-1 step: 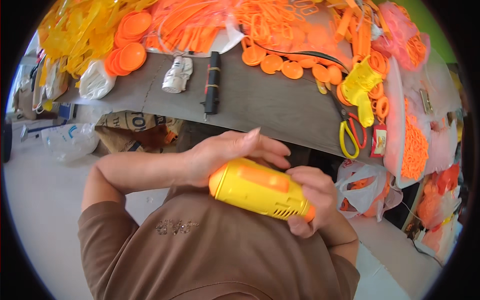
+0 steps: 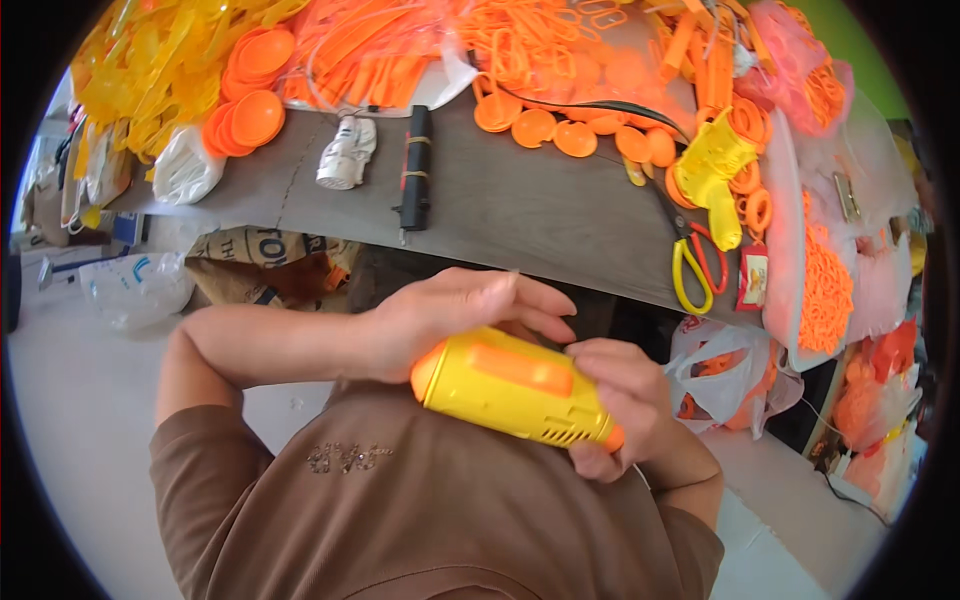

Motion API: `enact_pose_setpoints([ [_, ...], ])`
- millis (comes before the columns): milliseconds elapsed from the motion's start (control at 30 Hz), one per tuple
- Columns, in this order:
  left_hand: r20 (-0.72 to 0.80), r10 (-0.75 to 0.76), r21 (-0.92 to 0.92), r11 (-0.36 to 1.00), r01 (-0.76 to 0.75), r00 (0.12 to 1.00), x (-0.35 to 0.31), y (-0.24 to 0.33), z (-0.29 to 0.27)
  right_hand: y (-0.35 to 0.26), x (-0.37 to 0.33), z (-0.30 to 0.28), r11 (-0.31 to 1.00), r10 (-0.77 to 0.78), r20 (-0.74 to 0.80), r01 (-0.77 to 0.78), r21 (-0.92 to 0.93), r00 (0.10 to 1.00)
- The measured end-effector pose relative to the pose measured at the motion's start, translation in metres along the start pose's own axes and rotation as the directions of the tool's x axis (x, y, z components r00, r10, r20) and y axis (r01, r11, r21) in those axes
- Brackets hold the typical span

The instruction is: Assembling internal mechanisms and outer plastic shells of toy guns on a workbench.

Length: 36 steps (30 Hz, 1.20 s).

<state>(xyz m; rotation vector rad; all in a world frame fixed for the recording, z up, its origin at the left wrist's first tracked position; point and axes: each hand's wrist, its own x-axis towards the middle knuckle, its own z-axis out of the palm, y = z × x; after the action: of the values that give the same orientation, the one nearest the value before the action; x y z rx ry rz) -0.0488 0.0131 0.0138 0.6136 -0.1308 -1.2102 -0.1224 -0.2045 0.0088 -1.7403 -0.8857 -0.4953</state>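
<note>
cylinder: yellow plastic body with orange ends and a raised orange strip, in front of the brown shirt; long axis slants, left end higher
right hand: nearer of the two, curled narrow round the lower end, thumb beneath
left hand: fingers loosely stretched, cylinder just below and rightward; palm contact unclear
bench: grey wood-look tabletop beyond, scissors with red and yellow handles at right, black banded bar at left
</note>
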Motion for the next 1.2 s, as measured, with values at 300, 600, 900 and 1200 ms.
enact_pose_setpoints([
  [300, 0.081, 0.042, 0.339, 0.938, -0.068, 0.996, -0.013, 0.019, 0.023, -0.015, 0.004, 0.002, 0.962, -0.224, 0.04, 0.227, -0.151, 0.974],
  [600, -0.376, 0.217, 0.017, 0.974, -0.227, 0.901, 0.062, 0.035, -0.018, 0.079, 0.013, -0.007, 0.858, 0.433, -0.627, -0.509, 0.067, 0.647],
  [900, 0.012, 0.684, 0.961, 0.194, -0.198, 0.73, 0.059, 0.01, -0.055, 0.095, 0.01, -0.005, 0.762, 0.494, -0.6, -0.646, -0.05, 0.629],
  [1200, 0.192, 0.739, 0.976, -0.076, -0.203, 0.646, 0.062, 0.006, -0.057, 0.089, 0.006, -0.056, 0.648, 0.429, -0.656, -0.718, -0.256, 0.621],
])
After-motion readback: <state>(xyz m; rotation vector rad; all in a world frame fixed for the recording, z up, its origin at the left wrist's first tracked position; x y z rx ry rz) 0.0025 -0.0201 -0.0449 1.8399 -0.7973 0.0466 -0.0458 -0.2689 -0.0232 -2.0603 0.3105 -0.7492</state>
